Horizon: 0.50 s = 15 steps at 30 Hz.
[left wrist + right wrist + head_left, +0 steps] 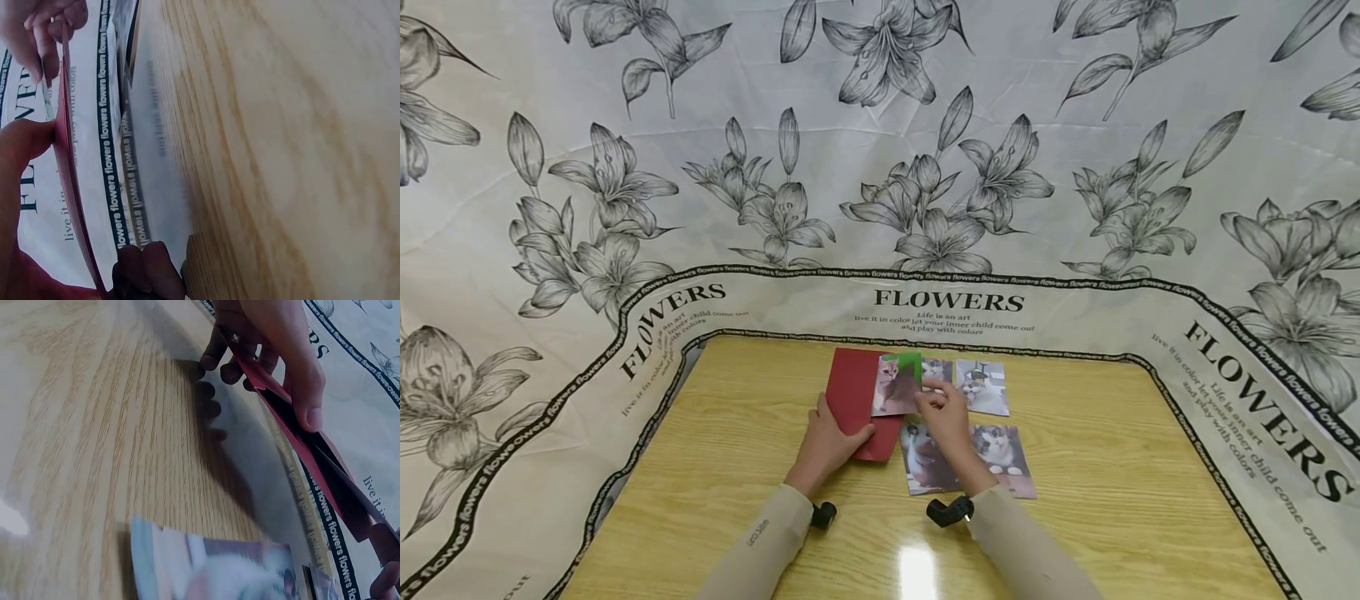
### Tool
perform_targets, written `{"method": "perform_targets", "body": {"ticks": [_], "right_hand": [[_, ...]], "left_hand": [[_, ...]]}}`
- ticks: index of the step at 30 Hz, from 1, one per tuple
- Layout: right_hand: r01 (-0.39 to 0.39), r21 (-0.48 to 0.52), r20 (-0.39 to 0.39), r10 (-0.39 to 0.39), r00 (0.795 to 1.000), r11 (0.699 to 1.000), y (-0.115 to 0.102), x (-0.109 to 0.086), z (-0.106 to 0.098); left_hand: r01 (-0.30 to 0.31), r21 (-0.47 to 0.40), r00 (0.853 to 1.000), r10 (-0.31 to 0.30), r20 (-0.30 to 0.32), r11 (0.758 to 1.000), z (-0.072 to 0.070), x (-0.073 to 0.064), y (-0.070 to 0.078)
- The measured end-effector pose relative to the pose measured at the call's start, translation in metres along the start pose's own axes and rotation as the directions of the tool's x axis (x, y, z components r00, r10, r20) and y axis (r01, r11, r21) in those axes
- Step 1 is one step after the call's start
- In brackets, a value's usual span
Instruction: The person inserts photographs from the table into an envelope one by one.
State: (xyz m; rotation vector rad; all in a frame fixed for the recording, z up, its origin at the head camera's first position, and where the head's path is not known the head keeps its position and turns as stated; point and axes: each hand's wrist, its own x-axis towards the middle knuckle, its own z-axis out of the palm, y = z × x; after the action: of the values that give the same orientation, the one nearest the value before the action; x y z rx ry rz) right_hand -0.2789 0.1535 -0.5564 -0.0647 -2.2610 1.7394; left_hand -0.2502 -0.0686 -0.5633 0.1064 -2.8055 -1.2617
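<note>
Aloft, left grip [829, 437] clasping red envelope [850, 387], right grip [949, 421] pinching cat photo [893, 390]

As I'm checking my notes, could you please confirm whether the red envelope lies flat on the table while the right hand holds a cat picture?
Not quite: the red envelope is not lying flat on the table; the left hand holds it raised, as the right wrist view shows. The right hand does hold a cat picture.
</note>
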Motion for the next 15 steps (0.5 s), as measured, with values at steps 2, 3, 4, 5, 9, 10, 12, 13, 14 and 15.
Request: {"method": "perform_targets", "body": {"ticks": [2, 3, 4, 5, 9, 10, 12, 13, 14, 15], "right_hand": [[0.002, -0.001, 0.006, -0.002, 1.000, 1.000, -0.002, 0.000, 0.004], [-0.007, -0.003, 0.010, 0.007, 1.000, 1.000, -0.003, 0.000, 0.006], [-0.017, 0.002, 0.015, 0.017, 1.000, 1.000, -0.004, 0.000, 0.008], [-0.025, 0.006, 0.020, 0.025, 0.999, 1.000, -0.005, -0.001, 0.009], [-0.037, 0.001, 0.028, 0.037, 0.999, 0.999, -0.006, -0.002, 0.014], [-0.037, -0.008, 0.024, 0.037, 0.999, 0.999, -0.007, -0.002, 0.016], [-0.030, -0.045, 0.014, 0.031, 0.999, 0.999, -0.008, -0.002, 0.018], [-0.028, -0.068, 0.009, 0.028, 1.000, 0.997, -0.008, -0.001, 0.019], [-0.025, -0.087, 0.008, 0.026, 1.000, 0.996, -0.008, -0.001, 0.021], [-0.027, -0.102, 0.010, 0.029, 1.000, 0.994, -0.008, -0.001, 0.022]], "left_hand": [[0.001, -0.002, 1.000, -0.001, -0.002, 1.000, 0.000, 0.000, 0.000], [0.002, -0.004, 1.000, -0.002, -0.002, 1.000, 0.000, 0.000, 0.000], [0.003, -0.005, 1.000, -0.003, -0.001, 1.000, 0.000, 0.000, 0.000], [0.004, -0.007, 1.000, -0.004, -0.001, 1.000, 0.000, 0.000, 0.000], [0.011, -0.002, 1.000, -0.011, 0.008, 1.000, 0.000, 0.000, 0.000], [0.014, 0.000, 1.000, -0.014, 0.009, 1.000, 0.001, 0.000, -0.001], [0.017, 0.003, 1.000, -0.017, 0.009, 1.000, 0.001, 0.000, -0.002], [0.021, 0.004, 1.000, -0.021, 0.010, 1.000, 0.002, 0.000, -0.002], [0.024, 0.006, 1.000, -0.024, 0.011, 1.000, 0.002, 0.001, -0.002], [0.022, 0.005, 1.000, -0.022, 0.008, 1.000, 0.002, 0.001, -0.002]]}}
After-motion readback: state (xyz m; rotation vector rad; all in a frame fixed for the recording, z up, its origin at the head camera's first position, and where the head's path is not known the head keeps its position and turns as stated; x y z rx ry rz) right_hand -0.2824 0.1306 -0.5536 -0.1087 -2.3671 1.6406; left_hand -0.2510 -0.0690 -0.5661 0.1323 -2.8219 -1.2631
